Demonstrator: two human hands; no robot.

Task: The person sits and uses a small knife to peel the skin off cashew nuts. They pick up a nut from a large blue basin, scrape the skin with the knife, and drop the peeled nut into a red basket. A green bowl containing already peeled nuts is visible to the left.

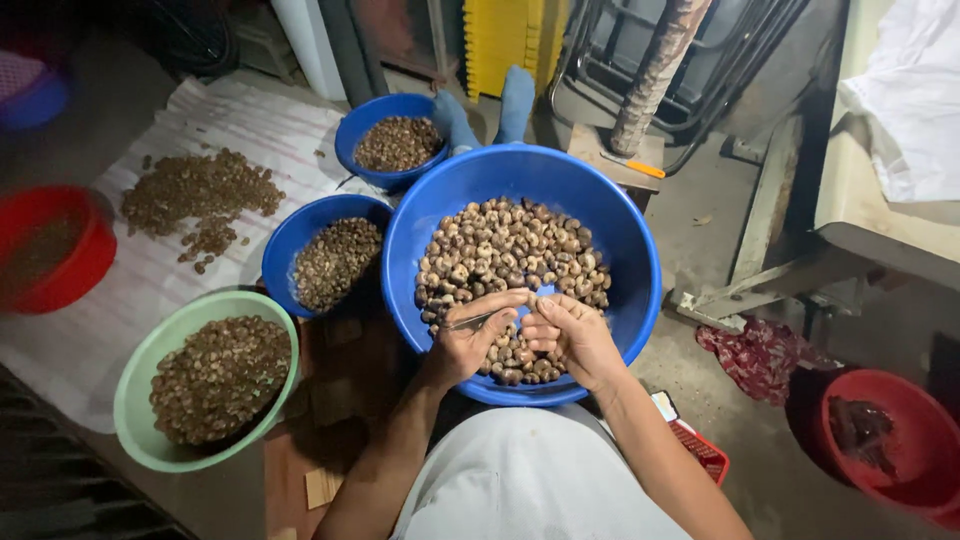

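nearest the camera, the person's pale shirt fills the bottom edge, and both forearms rise from it to meet over the near rim of the big blue basin (620,250), which serves here as the landmark. the left hand (468,338) is curled, its fingers pinching a thin metal pick (478,320) that points toward the other hand. the right hand (575,335) is clenched too, fingertips bunched around something small; it looks like one of the nuts, though the hold hides it and i cannot tell for sure. both hands hover just above the heap of brown nuts (510,250) that fills the basin's floor, at its near side.

left of the basin and near its front sits a pale green bowl (135,385) full of smaller dark kernels. just beside the basin's left wall, touching or nearly so, is a smaller blue bowl (290,240) with more kernels. right of the basin and low, a red bowl (920,440) holds dark scraps, with a crumpled red cloth (755,355) between it and the basin, and a small red basket (705,455) by the right elbow.

farther left, a red tub (80,270) sits at the edge of a striped mat (150,290) that carries a loose pile of nuts (200,190). beyond the basin's far rim stands another blue bowl (360,125) of kernels, beside two feet in blue socks (490,110).
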